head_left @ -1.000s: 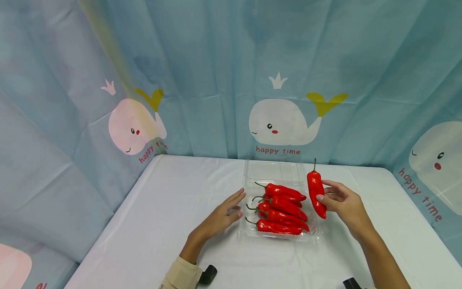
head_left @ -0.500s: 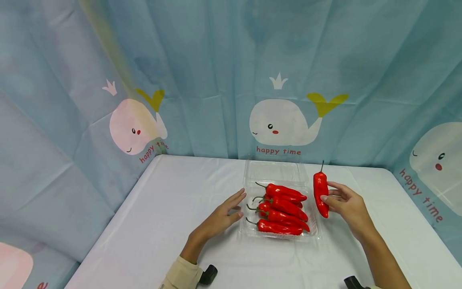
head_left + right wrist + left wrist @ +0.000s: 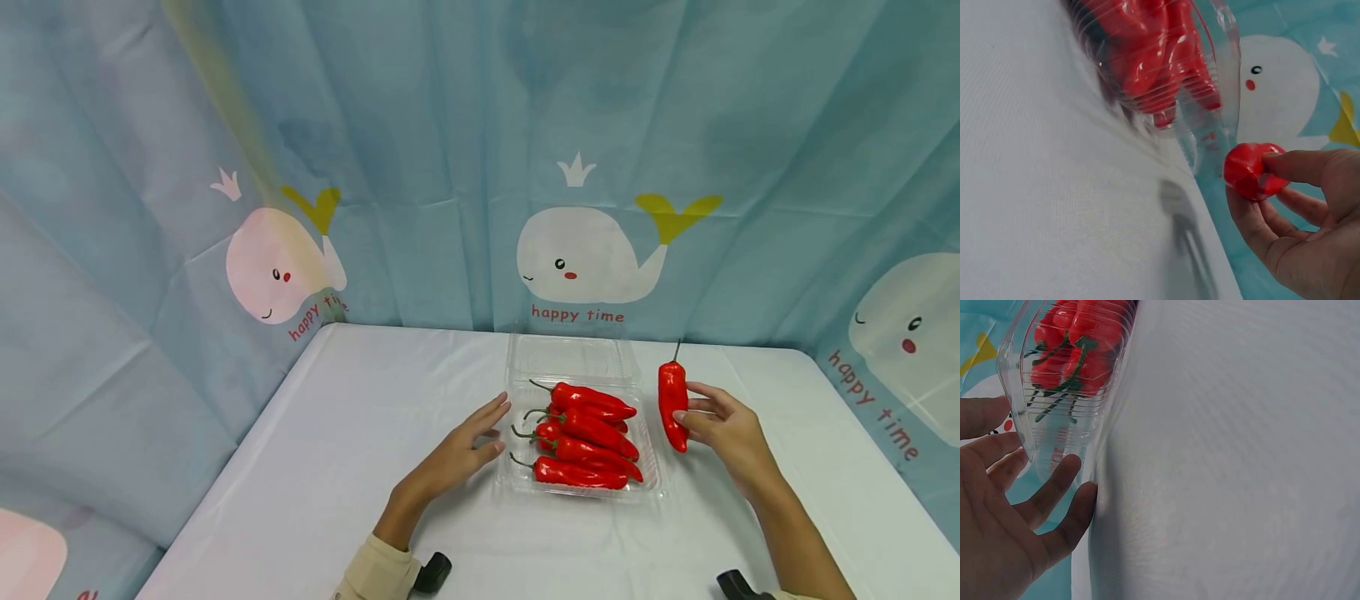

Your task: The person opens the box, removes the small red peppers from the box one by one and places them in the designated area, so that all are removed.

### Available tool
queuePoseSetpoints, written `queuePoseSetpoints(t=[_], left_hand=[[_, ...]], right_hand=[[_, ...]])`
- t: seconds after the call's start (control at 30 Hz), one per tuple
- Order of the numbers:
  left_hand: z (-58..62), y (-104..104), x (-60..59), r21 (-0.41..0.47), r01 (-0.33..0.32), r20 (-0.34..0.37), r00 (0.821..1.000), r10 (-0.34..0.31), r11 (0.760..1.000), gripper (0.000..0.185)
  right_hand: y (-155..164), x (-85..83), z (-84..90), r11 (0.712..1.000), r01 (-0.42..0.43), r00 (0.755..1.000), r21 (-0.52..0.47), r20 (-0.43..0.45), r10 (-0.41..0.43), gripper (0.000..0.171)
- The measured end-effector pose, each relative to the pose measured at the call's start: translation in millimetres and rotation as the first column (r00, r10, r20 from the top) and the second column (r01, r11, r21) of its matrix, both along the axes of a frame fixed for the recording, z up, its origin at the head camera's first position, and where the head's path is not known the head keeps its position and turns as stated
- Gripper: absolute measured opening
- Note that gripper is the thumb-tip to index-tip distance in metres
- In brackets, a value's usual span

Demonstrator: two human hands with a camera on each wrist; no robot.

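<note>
The right hand (image 3: 726, 433) holds a single red chili pepper (image 3: 672, 403) just beside the right edge of the clear plastic clamshell tray (image 3: 651, 487), pinching it between thumb and fingers (image 3: 1300, 167) about halfway down its body. The pepper stands nearly upright, stem pointing up and away from the person and tip pointing down toward the counter (image 3: 360, 433), so its long axis runs roughly crosswise to the peppers already lying in the tray. Those packed chili peppers (image 3: 585, 437) lie side by side with their green stems toward the tray's left edge and their tips toward its right. The held pepper is outside the tray, clear of its right wall and raised off the counter; the tray lies directly to the left of the right hand's fingers, and this hand is the only one near the pepper. The left hand (image 3: 457, 454) rests on the counter at the tray's left side with fingers (image 3: 1054, 487) straight and relaxed, gripping nothing, the fingertips at or just short of the tray's left wall; the left wrist view suggests light contact but does not settle it. The tray's clear lid (image 3: 567, 357) lies open behind it, toward the whale-print curtain (image 3: 585, 250).
</note>
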State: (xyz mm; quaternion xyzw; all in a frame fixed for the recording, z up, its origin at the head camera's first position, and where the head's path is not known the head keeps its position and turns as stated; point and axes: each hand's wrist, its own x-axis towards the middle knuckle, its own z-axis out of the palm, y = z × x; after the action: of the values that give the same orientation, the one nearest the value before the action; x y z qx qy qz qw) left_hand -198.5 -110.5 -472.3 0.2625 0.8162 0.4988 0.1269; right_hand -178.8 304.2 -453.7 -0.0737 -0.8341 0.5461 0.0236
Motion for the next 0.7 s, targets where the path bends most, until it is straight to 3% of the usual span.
queuePoseSetpoints(t=[0.33,0.7], left_hand=[[0.0,0.2,-1.0,-0.008,0.004,-0.007,1.000,-0.004,1.000,0.064],[-0.7,0.3,-0.1,-0.015,0.005,-0.025,1.000,-0.006,1.000,0.063]], right_hand=[[7.3,-2.4,-9.7,1.000,0.012,0.999,-0.008,0.048,-0.011,0.073],[12.5,-4.5,-17.1,0.997,0.053,0.991,0.055,0.116,-0.059,0.073]])
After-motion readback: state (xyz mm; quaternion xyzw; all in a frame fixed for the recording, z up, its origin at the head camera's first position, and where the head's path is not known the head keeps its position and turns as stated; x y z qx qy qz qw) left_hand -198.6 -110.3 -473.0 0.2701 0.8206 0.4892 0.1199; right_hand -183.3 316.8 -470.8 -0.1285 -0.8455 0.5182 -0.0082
